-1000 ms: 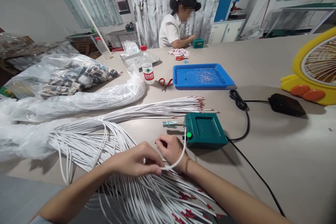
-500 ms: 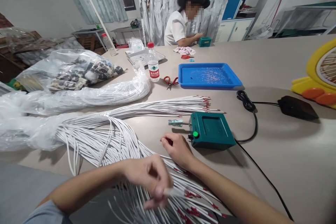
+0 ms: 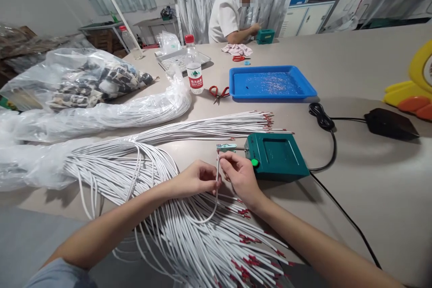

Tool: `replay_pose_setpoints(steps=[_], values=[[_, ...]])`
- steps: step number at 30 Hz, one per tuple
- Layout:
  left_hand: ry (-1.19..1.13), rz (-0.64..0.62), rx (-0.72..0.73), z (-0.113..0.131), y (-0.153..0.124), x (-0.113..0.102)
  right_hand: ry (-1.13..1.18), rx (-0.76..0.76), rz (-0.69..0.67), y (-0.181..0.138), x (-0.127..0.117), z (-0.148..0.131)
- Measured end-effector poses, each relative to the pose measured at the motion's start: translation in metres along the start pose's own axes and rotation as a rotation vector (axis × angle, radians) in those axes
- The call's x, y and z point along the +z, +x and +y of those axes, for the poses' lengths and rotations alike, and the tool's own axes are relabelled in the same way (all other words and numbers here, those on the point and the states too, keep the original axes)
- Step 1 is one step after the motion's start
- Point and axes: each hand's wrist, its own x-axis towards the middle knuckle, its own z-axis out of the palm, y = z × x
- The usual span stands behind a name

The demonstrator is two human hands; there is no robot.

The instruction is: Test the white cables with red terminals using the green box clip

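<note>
My left hand and my right hand both pinch one white cable, whose end points up toward the small clip on the green box. The cable loops down below my hands. Both hands hover over a big fan of white cables with red ends spread on the table. A second laid-out bundle of cables lies behind the hands, its red tips beside the green box.
A black cord runs from the green box to a black pedal. Behind stand a blue tray, red scissors, a water bottle and plastic bags. Another person works at the far end.
My left hand drew a single cable out of the pile and rose with it. Both hands now meet just left of the green box, holding the cable's end up.
</note>
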Motion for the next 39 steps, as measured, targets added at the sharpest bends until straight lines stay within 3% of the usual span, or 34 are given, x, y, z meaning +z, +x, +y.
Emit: replay_pose_setpoints(steps=[6, 16, 19, 23, 30, 39], values=[[-0.061, -0.133, -0.086, 0.003, -0.002, -0.003, -0.008, -0.004, -0.135, -0.005, 0.002, -0.005], [-0.293, -0.315, -0.190, 0.012, -0.009, -0.006, 0.051, 0.108, -0.118, -0.004, 0.005, -0.010], [-0.398, -0.240, -0.185, 0.010, -0.008, -0.003, 0.141, 0.208, -0.138, -0.005, 0.005, -0.008], [-0.502, -0.048, -0.209, 0.006, -0.005, 0.001, 0.190, 0.277, -0.150, -0.004, 0.006, -0.002], [-0.514, 0.138, -0.158, 0.000, -0.002, -0.002, -0.021, 0.007, -0.055, -0.006, 0.006, -0.001], [-0.511, 0.121, -0.136, 0.003, -0.004, -0.004, -0.188, -0.153, -0.030, -0.013, 0.004, -0.003]])
